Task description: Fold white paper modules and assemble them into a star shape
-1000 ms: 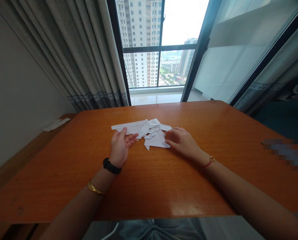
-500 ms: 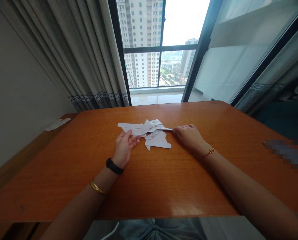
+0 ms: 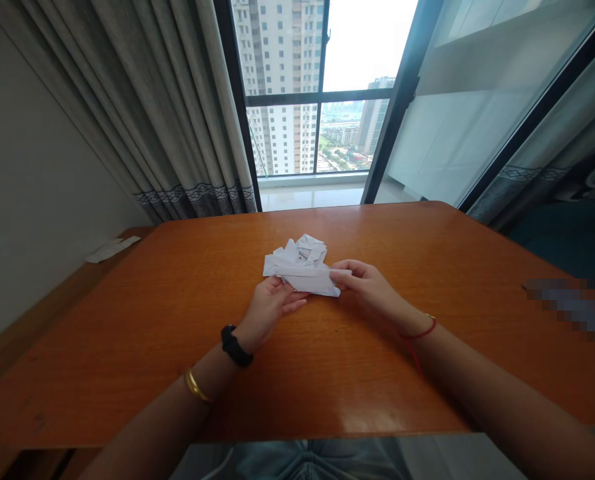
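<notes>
A folded white paper piece (image 3: pixel 307 272) with layered flaps and pointed corners is at the middle of the wooden table. My left hand (image 3: pixel 266 311) pinches its lower left edge, thumb on the paper and the other fingers partly under it. At the right end of a long flap on the near side, my right hand (image 3: pixel 372 288) grips the paper between thumb and fingers. The far part of the piece is a crumpled-looking stack of folds. Whether the near flap is a separate sheet, I cannot tell.
The brown wooden table (image 3: pixel 297 373) spans the view. A blurred-out item (image 3: pixel 572 310) lies at its right side. White paper strips (image 3: pixel 112 249) rest on a ledge at the left. Beyond the table are a grey curtain (image 3: pixel 177 100) and a window.
The long paper flap has come nearer and now lies across the front of the folds. My left hand has moved right, and my right hand has turned with its thumb on top.
</notes>
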